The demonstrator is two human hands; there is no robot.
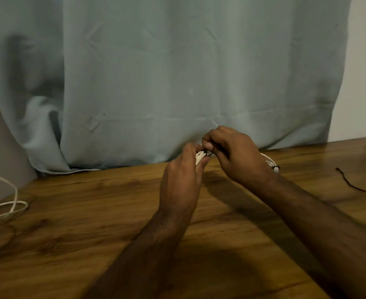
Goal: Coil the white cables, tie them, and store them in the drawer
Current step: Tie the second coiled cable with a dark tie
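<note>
Between the two hands, above the far part of the desk (91,223), sits a coiled white cable (200,158). Left hand (183,175) closed around the bunched strands. Right hand (231,154) pinching a thin dark tie (205,151) at the top of the bundle; fingers curled. More of the coil shows just past the right wrist, with a second dark tie (276,167) on it. Well right of the hands, a loose dark string (350,183) lies on the wood. Far left, an uncoiled white cable (5,209) trails off the desk edge. Behind, a grey-blue curtain (177,72).
</note>
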